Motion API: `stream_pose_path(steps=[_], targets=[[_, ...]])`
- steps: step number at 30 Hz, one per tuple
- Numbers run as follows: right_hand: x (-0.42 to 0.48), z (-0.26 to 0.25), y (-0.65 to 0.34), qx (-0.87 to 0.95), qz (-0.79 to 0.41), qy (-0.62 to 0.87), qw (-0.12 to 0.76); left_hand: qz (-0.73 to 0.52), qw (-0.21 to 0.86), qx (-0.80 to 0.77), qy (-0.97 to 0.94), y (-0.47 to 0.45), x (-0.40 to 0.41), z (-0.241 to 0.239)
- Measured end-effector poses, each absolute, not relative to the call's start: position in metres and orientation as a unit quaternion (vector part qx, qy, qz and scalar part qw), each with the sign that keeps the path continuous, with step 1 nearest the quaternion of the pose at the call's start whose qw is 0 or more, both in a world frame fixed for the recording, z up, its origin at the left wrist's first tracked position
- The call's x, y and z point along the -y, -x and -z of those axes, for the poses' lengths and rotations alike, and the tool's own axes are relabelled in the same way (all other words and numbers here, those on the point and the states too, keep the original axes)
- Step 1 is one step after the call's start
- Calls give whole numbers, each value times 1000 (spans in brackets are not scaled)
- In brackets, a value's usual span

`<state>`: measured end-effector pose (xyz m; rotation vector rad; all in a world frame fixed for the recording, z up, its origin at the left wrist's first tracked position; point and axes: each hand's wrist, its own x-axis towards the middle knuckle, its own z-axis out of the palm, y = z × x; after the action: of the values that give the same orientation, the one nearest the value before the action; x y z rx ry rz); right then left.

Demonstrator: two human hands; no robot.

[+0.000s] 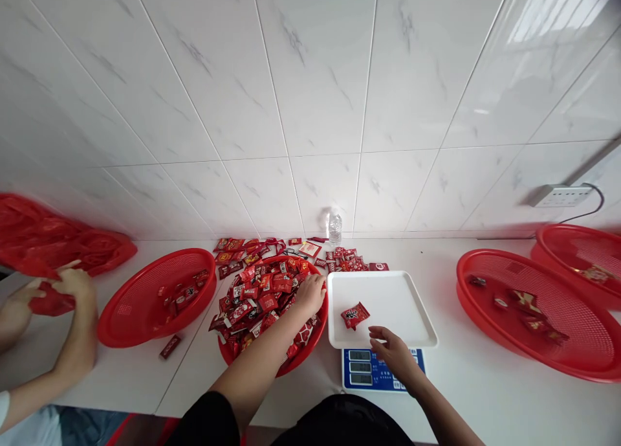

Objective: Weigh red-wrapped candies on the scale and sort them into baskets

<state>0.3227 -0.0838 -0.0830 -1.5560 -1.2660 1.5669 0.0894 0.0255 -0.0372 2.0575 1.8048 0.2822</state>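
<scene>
Packets (242,310) heaped in basket (309,353) under left hand (310,297), partly blocked by forearm (266,352); grip can't be told. Right hand (389,347) held loose, empty, by tray (388,297); single packet (355,316) left of it. Bottle (334,228) seen beyond both.

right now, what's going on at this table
The person's left hand is at the right rim of a red basket heaped with red packets; whether it grips anything is unclear. Their right hand, seemingly open, is at the near edge of a white scale tray, where at least one red packet lies. At far left, another person's hands hold red plastic.
</scene>
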Motion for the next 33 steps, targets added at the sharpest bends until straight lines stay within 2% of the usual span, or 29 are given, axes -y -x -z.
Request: stream_pose_path(steps=[2, 6, 10, 13, 18, 21, 23, 26, 29, 33], targets=[[85, 85, -325, 473, -587, 589, 291, -45, 171, -667, -724, -86, -37, 40], [89, 86, -327, 475, -587, 595, 276, -32, 164, -677, -717, -83, -45, 43], [90, 87, -328, 483, -583, 589, 282, -40, 166, -674, -719, -83, -36, 36], [86, 87, -328, 506, -560, 597, 274, -94, 208, -639, -735, -90, -25, 30], [69, 82, -319, 631, -409, 616, 236, -161, 334, -540, -755, -114, 0, 42], [59, 79, -309, 726, -300, 595, 168, -150, 372, -497, -769, -122, 16, 58], [55, 80, -303, 756, -273, 584, 112, -136, 374, -494, -773, -123, 22, 66], [57, 86, -298, 763, -273, 581, 68, -143, 339, -488, -791, -116, 22, 67], [65, 93, -301, 771, -280, 568, 72, -168, 244, -525, -798, -98, 9, 57], [74, 94, -310, 769, -290, 562, 93, -67, 108, -677, -725, -61, -18, 39]])
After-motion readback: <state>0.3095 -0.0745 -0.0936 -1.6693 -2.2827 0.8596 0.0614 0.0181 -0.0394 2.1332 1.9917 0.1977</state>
